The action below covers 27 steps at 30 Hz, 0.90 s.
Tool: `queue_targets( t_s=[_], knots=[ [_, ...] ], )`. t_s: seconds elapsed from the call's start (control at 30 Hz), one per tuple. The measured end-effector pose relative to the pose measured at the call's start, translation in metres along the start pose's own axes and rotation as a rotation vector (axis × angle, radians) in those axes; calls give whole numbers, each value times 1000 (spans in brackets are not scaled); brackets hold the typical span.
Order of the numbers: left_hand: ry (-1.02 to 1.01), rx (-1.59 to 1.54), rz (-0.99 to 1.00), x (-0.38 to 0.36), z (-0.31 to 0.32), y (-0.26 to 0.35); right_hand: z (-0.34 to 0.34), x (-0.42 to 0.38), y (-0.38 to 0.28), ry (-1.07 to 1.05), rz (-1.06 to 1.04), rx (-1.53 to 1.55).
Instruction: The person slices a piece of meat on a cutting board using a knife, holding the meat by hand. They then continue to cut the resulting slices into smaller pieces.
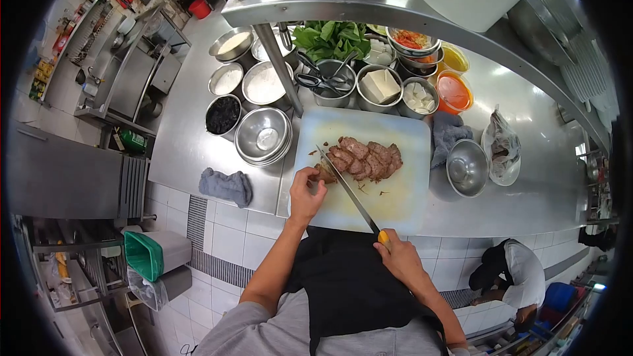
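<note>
Sliced brown meat point(366, 158) lies across the upper middle of a pale cutting board point(402, 204). My right hand point(400, 258) is wrapped round the yellow handle of a long knife point(356, 203), whose blade points up and left, its tip at the left end of the meat. My left hand point(307, 192) rests on the board's left side, its bent fingers against a small end piece of meat point(324, 173) just left of the blade. A few thin shreds lie below the slices.
Metal bowls point(264, 136) and a grey cloth point(225, 186) lie left of the board. Containers of food, greens point(330, 39) and utensils stand behind it. Right are another cloth point(450, 135) and bowl point(467, 168). A shelf point(395, 14) hangs above. A person point(521, 277) bends low at right.
</note>
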<state>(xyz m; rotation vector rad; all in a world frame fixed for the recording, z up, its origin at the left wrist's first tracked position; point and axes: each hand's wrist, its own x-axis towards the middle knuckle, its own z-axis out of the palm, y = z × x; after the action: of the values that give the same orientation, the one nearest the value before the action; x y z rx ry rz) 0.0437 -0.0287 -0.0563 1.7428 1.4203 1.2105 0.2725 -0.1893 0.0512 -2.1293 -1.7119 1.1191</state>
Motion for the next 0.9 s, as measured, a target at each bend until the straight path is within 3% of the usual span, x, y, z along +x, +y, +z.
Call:
queue_targets(
  t_s=[0.03,0.2,0.33,0.4,0.43,0.5,0.53,0.6,0.63,0.7,0.73,0.83,0.9],
  knots=[
    [-3,1,3,3,2,-2,0,0,-1,-3,7,-5],
    [-16,-28,-392,28,-3,2,3,4,2,-12,7,13],
    [27,5,-485,32,-6,-6,2,6,1,-33,10,-12],
    [192,-57,-289,26,-3,-18,2,7,1,-44,20,-6],
    [186,-55,-286,21,-5,-24,2,7,1,-57,29,-6],
    [-20,-15,-306,15,-13,-28,-1,7,-2,-62,40,-2],
    [-24,-13,-304,12,-13,-28,-2,8,-3,-67,48,-3],
    [-175,12,-118,10,-14,-10,-2,10,-3,-81,58,1],
    [-177,13,-120,11,-16,-3,-2,10,-3,-97,64,2],
    [-309,256,137,16,-18,7,-3,11,-5,-106,66,6],
    [-305,258,138,16,-18,7,-3,11,-6,-112,66,9],
    [-307,183,0,17,-15,7,-2,12,-2,-116,67,9],
    [-342,91,-352,20,-17,8,-2,10,-2,-108,62,15]
  ],
)
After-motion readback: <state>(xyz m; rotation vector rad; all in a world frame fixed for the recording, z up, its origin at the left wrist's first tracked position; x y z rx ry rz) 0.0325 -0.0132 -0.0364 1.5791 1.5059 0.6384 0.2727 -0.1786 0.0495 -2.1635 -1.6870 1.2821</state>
